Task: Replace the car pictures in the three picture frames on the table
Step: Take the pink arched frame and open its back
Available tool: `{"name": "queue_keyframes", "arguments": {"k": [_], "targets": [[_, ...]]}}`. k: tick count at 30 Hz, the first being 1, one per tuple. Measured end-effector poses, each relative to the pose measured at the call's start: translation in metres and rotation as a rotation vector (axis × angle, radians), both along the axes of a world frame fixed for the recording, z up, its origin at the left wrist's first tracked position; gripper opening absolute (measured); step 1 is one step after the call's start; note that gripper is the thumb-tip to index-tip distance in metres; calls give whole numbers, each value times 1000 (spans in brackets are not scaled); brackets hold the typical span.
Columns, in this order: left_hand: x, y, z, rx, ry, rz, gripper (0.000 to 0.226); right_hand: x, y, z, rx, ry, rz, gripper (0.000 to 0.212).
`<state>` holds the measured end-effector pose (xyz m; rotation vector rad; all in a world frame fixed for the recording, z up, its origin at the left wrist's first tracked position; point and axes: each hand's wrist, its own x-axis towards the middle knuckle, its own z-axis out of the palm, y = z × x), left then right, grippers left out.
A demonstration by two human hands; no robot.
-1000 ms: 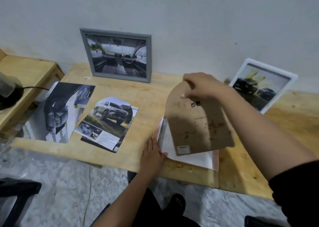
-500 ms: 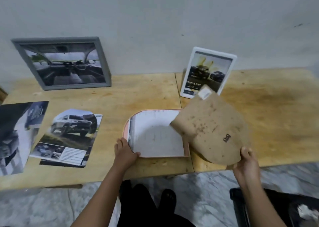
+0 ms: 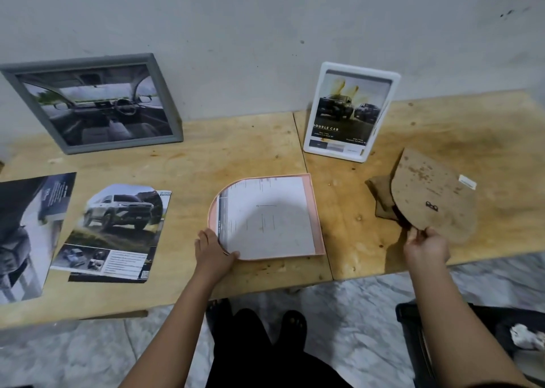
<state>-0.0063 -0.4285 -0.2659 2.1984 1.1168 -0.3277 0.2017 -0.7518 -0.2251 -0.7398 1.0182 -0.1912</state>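
- Plain grey wall (image 3: 265, 34) backs a worn wooden table (image 3: 241, 140). A grey frame (image 3: 88, 104) and a white frame (image 3: 351, 110) lean against the wall, and both hold car pictures.
- Face down near the front edge lies the pink frame (image 3: 318, 210), its back open. The white reverse of its sheet (image 3: 265, 219) is exposed inside the rim.
- That frame's long axis runs left to right, with the arched end pointing at the left hand (image 3: 213, 255).
- The left hand rests on that curved end. Its fingers look fairly straight beside the rim and its thumb lies on the edge, steadying the frame rather than clasping it.
- The right hand (image 3: 426, 247) pinches the near edge of the brown backing board (image 3: 433, 199). The board lies on the table, well apart to the right of the pink frame.
- The sheet starts just right of the left thumb, so the left hand is the nearer one for lifting it out.
- A loose car print (image 3: 118, 228), cut to an arch, lies just left of that hand, with a second print (image 3: 26, 234) beyond it.
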Motion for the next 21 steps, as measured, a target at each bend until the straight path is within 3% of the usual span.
{"name": "queue_keyframes", "arguments": {"k": [2, 3, 4, 6, 7, 9, 14, 18, 21], "targets": [[-1, 0, 0, -9, -18, 1, 84, 2, 8, 9, -27, 56, 54, 22], [-2, -1, 0, -11, -29, -1, 84, 1, 15, 18, 77, 30, 121, 7], [-3, -1, 0, -12, -40, -3, 84, -2, 19, 20, 106, 54, 211, 12], [-4, -1, -1, -10, -52, -9, 83, -13, 27, 15, -35, 127, 382, 14], [-5, -2, -1, -7, -55, -8, 84, -26, 33, 15, -277, 160, 492, 11], [-6, -3, -1, -2, -62, -4, 86, -47, 55, 13, -560, 246, 681, 19], [-9, -4, 1, -3, -77, 2, 87, -81, 121, 8, -1133, -208, 1535, 21], [-10, -8, 5, -2, -82, -2, 89, -82, 153, 1, -1478, -185, 1706, 57], [-10, -10, 8, -14, -77, 3, 90, -71, 157, 3, -1392, -94, 1708, 62]]}}
